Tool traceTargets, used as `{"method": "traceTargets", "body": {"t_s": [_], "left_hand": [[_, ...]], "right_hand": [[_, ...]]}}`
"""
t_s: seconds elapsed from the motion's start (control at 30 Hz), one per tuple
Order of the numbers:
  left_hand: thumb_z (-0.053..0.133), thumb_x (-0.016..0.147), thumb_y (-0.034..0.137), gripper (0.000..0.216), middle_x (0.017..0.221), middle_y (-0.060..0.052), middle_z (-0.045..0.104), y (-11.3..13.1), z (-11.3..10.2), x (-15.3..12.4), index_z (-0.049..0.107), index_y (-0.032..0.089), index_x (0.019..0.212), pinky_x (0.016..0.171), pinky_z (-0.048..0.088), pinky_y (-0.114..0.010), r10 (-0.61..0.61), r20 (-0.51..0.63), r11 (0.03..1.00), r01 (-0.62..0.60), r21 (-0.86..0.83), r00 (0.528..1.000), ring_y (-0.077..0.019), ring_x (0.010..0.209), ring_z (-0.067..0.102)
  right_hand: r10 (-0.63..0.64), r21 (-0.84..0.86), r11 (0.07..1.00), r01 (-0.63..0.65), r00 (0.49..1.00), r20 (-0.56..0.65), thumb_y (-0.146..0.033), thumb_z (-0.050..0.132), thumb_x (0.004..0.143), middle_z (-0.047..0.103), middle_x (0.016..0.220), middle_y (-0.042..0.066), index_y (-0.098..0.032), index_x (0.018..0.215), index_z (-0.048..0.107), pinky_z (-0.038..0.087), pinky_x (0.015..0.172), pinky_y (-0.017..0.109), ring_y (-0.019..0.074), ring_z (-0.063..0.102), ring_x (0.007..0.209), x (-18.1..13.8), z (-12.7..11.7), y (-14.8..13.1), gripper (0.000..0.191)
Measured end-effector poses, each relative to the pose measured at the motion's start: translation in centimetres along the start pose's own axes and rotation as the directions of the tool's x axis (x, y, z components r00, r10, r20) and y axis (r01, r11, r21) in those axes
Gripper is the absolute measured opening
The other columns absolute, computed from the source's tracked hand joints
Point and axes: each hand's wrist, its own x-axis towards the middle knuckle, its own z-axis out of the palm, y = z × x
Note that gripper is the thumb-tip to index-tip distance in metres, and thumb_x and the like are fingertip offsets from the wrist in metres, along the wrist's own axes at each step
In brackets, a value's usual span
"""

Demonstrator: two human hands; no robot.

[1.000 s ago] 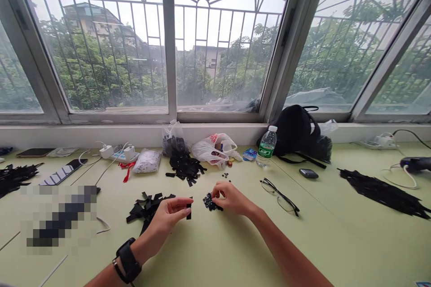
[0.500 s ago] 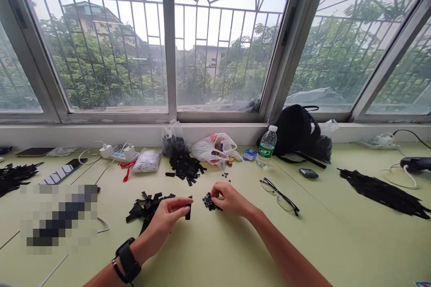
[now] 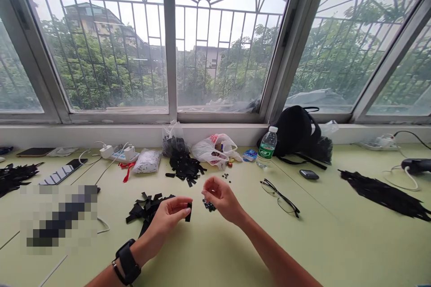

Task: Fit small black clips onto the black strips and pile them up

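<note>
— Pinching what, left hand [image 3: 168,216]?
— One black strip [image 3: 189,211], clamped by thumb and fingers, at 3 o'clock from the strip pile [image 3: 148,208], far from used up.
— Right hand [image 3: 222,199]?
— Fingertips together, any hold unclear, above small black pieces [image 3: 209,206].

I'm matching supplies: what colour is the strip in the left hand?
Black, shown best in the head view: the strip pinched in the left hand.

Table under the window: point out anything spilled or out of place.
Black strips lie heaped loose in front of a clear plastic bag, looking spilled, and small black pieces are scattered near the right hand.
</note>
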Motion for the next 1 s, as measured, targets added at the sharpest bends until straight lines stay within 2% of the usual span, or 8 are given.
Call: {"method": "traceTargets", "body": {"t_s": [0.1,0.23,0.37,0.7,0.87,1.0], "left_hand": [[0.086,0.073,0.044,0.042,0.103,-0.011,0.078,0.0,-0.1,0.0,0.079,0.018,0.105,0.086,0.052,-0.033,0.022,-0.002,1.0,-0.022,0.002,1.0,-0.0269,0.1,0.07],[0.086,0.072,0.047,0.042,0.096,-0.01,0.079,0.1,0.0,-0.1,0.077,0.018,0.101,0.077,0.051,-0.031,0.04,0.007,0.999,-0.04,0.001,0.999,-0.0249,0.09,0.07],[0.088,0.07,0.048,0.042,0.089,-0.009,0.079,0.3,0.2,-0.2,0.076,0.017,0.096,0.072,0.049,-0.03,0.036,-0.019,0.999,-0.036,-0.011,0.999,-0.0229,0.083,0.07],[0.088,0.072,0.043,0.038,0.094,-0.01,0.078,-0.2,-0.1,-0.1,0.075,0.018,0.097,0.076,0.05,-0.029,0.036,-0.02,0.998,-0.037,-0.055,0.999,-0.022,0.087,0.068],[0.085,0.077,0.042,0.035,0.09,-0.008,0.077,-0.4,-0.1,-0.1,0.074,0.018,0.099,0.077,0.05,-0.028,0.037,-0.016,0.995,-0.038,-0.091,0.999,-0.0194,0.084,0.067],[0.083,0.081,0.043,0.033,0.09,-0.008,0.077,-0.5,-0.2,0.0,0.073,0.017,0.101,0.073,0.046,-0.025,0.067,0.017,0.996,-0.066,-0.064,0.998,-0.017,0.082,0.064]], "right_hand": [[-0.012,0.096,0.995,0.004,0.997,0.078,-0.048,0.074,0.087,0.062,0.084,0.001,-0.021,0.093,0.059,0.054,0.072,0.03,0.0154,0.06,0.075,-0.8,2.1,-0.8,0.031],[-0.021,0.094,0.995,0.01,0.993,0.117,-0.047,0.074,0.088,0.066,0.087,0.002,-0.021,0.094,0.062,0.055,0.076,0.031,0.0166,0.063,0.079,-1.4,3.5,-1.1,0.029],[-0.039,0.059,0.998,0.032,0.992,0.121,-0.042,0.073,0.089,0.066,0.085,0.002,-0.021,0.094,0.063,0.055,0.075,0.031,0.0163,0.062,0.078,-1.5,3.7,-0.9,0.023],[-0.082,-0.046,0.995,0.086,0.992,0.093,-0.028,0.066,0.092,0.066,0.085,0.001,-0.022,0.091,0.062,0.052,0.071,0.029,0.0159,0.062,0.075,-1.7,3.7,-1.1,0.008],[-0.078,-0.087,0.992,0.086,0.993,0.083,-0.028,0.067,0.091,0.067,0.088,0.002,-0.022,0.091,0.064,0.053,0.072,0.03,0.0167,0.063,0.077,-1.6,3.7,-0.9,0.007],[-0.065,-0.077,0.995,0.07,0.995,0.071,-0.032,0.067,0.092,0.068,0.089,0.003,-0.021,0.092,0.065,0.054,0.074,0.031,0.0175,0.063,0.08,-1.6,3.6,-0.9,0.01]]}}
